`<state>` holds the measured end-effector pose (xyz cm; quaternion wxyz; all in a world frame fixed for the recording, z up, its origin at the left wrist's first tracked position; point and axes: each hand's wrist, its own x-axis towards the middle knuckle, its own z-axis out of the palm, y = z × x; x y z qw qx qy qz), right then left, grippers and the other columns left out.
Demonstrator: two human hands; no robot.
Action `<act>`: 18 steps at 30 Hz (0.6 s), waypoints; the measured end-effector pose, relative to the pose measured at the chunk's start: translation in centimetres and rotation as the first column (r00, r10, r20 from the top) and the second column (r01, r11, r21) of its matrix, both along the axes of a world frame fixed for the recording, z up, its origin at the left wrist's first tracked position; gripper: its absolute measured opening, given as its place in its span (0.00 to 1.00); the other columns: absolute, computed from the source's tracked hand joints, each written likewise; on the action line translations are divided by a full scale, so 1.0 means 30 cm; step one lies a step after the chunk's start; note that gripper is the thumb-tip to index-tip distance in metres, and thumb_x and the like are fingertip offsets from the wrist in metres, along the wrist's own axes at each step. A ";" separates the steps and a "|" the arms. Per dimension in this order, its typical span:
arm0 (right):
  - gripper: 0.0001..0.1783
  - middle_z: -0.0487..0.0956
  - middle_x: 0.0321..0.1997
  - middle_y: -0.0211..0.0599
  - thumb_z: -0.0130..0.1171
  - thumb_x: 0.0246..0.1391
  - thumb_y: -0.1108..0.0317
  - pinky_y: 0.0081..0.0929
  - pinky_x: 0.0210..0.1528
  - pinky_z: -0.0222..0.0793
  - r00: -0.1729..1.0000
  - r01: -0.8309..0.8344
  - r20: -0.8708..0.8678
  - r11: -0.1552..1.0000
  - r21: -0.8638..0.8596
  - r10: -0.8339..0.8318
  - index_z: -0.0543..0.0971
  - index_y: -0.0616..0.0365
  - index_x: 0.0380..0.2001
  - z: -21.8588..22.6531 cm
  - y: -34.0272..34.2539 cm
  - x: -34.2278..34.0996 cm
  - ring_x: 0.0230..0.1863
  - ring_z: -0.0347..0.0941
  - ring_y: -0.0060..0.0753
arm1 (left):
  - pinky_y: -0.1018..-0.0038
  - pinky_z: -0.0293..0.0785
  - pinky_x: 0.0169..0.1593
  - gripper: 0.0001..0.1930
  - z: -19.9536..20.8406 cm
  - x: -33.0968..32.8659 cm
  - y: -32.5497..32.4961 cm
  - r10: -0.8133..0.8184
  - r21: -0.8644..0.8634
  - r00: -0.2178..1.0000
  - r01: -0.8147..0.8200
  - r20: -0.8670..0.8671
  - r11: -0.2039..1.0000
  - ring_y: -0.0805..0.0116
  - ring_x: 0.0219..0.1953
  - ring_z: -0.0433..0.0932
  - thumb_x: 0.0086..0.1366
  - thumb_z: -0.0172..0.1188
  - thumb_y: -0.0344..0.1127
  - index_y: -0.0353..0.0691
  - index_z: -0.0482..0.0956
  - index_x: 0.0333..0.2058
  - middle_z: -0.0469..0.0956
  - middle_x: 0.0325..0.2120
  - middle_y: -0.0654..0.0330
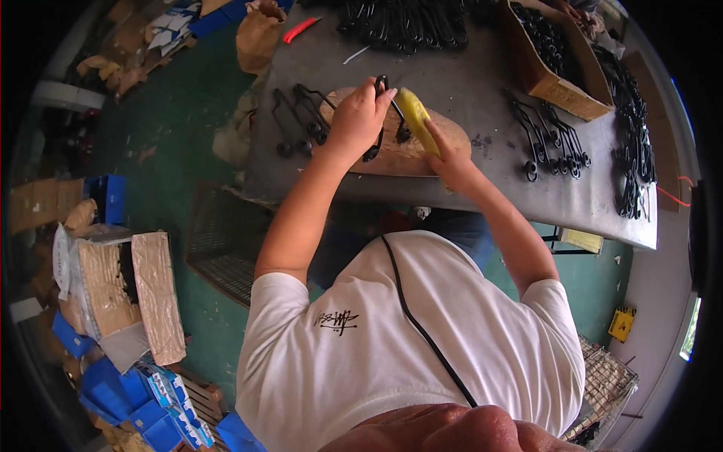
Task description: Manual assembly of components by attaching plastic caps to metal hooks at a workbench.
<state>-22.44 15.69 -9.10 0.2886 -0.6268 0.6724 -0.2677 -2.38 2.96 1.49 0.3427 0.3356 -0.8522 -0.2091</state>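
My left hand [355, 122] is closed on a black bent rod [382, 82], whose two legs hang down with thick dark ends. In my right hand [453, 160] is a yellow pad, perhaps a folded cloth [416, 120], its fingers wrapped round the lower part. The pad stands just right of the rod; whether they touch I cannot tell. Beneath both hands lies an oval brown sheet [392, 166] on the grey table [467, 71]. Several similar black rods [288, 124] rest left of my left hand, and another group [553, 139] lies to the right.
A large heap of black rods [403, 26] covers the table's far side. At the right stand an open cardboard box [595, 105] of black parts and another pile [633, 143]. A red-handled tool [301, 30] lies far left. Below is a wire crate [218, 241].
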 end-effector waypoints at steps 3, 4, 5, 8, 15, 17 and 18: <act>0.39 0.78 0.49 0.63 0.54 0.60 0.64 0.47 0.51 0.71 1.000 0.031 0.001 0.999 -0.015 -0.031 0.52 0.38 0.73 0.078 0.016 -0.003 0.49 0.76 0.64 | 0.56 0.74 0.35 0.16 -0.015 0.008 -0.014 -0.002 -0.038 1.000 0.002 -0.012 0.999 0.46 0.32 0.79 0.71 0.55 0.44 0.35 0.71 0.35 0.79 0.28 0.48; 0.38 0.78 0.49 0.62 0.54 0.61 0.64 0.48 0.51 0.71 0.999 0.048 0.007 0.999 -0.021 -0.048 0.53 0.38 0.73 0.131 0.035 0.006 0.49 0.76 0.64 | 0.56 0.74 0.36 0.16 -0.021 0.014 -0.011 -0.010 -0.037 1.000 0.010 -0.020 0.999 0.46 0.33 0.79 0.71 0.54 0.44 0.35 0.71 0.35 0.79 0.29 0.48; 0.38 0.78 0.49 0.62 0.54 0.61 0.64 0.48 0.51 0.71 0.999 0.044 0.005 0.998 -0.033 -0.044 0.53 0.38 0.73 0.179 0.029 0.009 0.49 0.76 0.64 | 0.56 0.74 0.36 0.16 -0.012 0.009 -0.035 -0.007 -0.049 1.000 0.006 -0.023 0.999 0.46 0.33 0.79 0.71 0.54 0.44 0.35 0.71 0.35 0.79 0.29 0.48; 0.37 0.78 0.49 0.60 0.55 0.61 0.65 0.47 0.50 0.72 0.996 0.079 0.066 0.951 -0.299 -0.062 0.55 0.42 0.72 0.324 0.090 0.067 0.48 0.76 0.64 | 0.57 0.74 0.37 0.16 -0.014 0.021 -0.009 0.050 -0.103 0.993 -0.039 0.103 0.994 0.45 0.34 0.79 0.71 0.54 0.45 0.35 0.72 0.35 0.79 0.29 0.47; 0.43 0.79 0.42 0.58 0.54 0.59 0.70 0.51 0.38 0.73 0.950 -0.009 -0.284 0.900 -0.436 -0.128 0.49 0.42 0.74 0.167 0.012 0.124 0.33 0.77 0.60 | 0.55 0.73 0.37 0.17 0.001 0.011 -0.032 0.017 0.007 0.994 -0.017 0.105 1.000 0.44 0.34 0.79 0.71 0.53 0.47 0.36 0.73 0.35 0.78 0.28 0.46; 0.44 0.79 0.42 0.59 0.53 0.59 0.69 0.51 0.39 0.73 0.971 0.006 -0.231 0.969 -0.245 -0.064 0.46 0.39 0.74 0.112 0.008 0.121 0.34 0.77 0.61 | 0.54 0.73 0.36 0.17 -0.007 0.011 -0.045 -0.026 -0.046 0.995 0.031 0.094 0.998 0.43 0.33 0.78 0.72 0.52 0.46 0.35 0.73 0.35 0.78 0.28 0.45; 0.45 0.79 0.42 0.59 0.52 0.59 0.68 0.52 0.40 0.73 0.986 0.010 -0.166 0.999 -0.043 -0.017 0.44 0.36 0.74 0.114 -0.003 0.119 0.34 0.77 0.62 | 0.54 0.73 0.36 0.17 -0.012 0.011 -0.048 -0.018 -0.052 0.996 0.023 0.090 0.998 0.43 0.33 0.78 0.72 0.52 0.46 0.35 0.73 0.35 0.78 0.28 0.45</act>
